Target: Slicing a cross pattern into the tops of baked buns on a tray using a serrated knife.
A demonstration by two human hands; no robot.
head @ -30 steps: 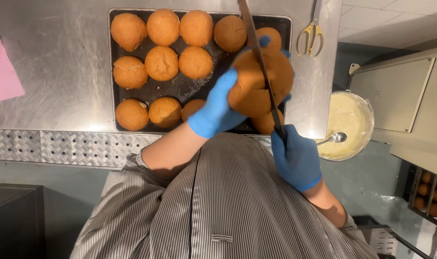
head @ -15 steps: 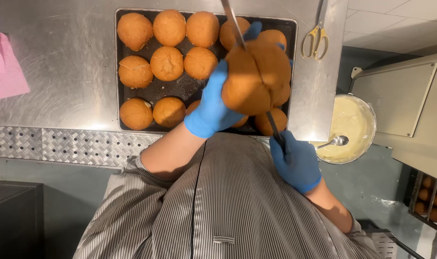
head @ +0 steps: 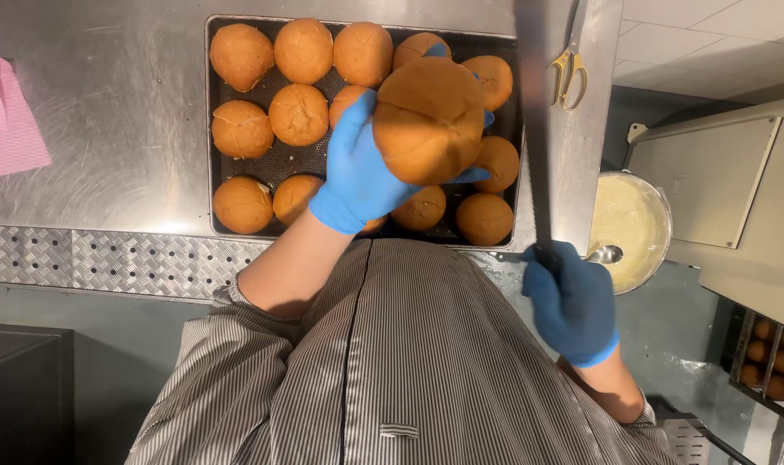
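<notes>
since half a second ago the knife has swung off the bun and now stands clear to its right. nearest, the right hand is clenched on the handle. further out, the left hand cups the bun from below, above the tray. i'd keep fingers low and saw level through the middle, no pressing.

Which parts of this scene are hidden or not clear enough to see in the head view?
- Tip of the knife: cut off by the top edge.
- Knife handle: wrapped inside the right hand.
- Buns in the baking tray under the held bun: partly covered by it and the left hand.
- Spoon in the bowl of cream: handle hidden by the right hand.
</notes>
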